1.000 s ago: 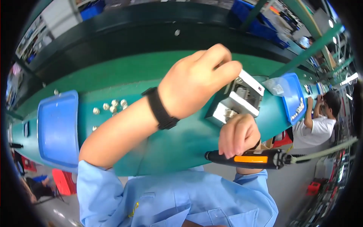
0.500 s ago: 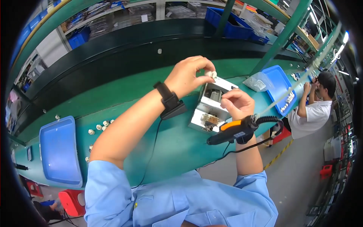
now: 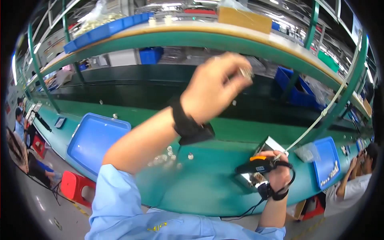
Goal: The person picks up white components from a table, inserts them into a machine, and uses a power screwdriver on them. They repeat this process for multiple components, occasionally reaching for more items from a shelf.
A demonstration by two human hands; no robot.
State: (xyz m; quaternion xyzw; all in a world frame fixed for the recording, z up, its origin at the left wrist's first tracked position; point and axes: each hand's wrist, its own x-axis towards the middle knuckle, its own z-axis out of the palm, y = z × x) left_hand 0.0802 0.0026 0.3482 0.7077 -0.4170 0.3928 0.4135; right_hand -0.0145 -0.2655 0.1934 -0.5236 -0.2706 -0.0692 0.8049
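Note:
My left hand is raised over the bench, blurred by motion, with thumb and fingers pinching a small whitish part too smeared to make out fully. Lower right, my right hand has its fingers curled at a black electric screwdriver with an orange switch, hung from a pale cord. Partly hidden behind that hand and tool is a white box-shaped fixture on the green bench. Several small white fittings lie loose near my left forearm.
A blue tray rests at the left; another blue tray at the right holds white fittings beside a clear plastic bag. Above the bench runs a shelf. Co-workers sit to either side, by red stools.
My left hand has lifted away from the fixture with the small whitish part. My right hand stays by the fixture with the screwdriver. The view has tilted up and swung left, showing the shelf.

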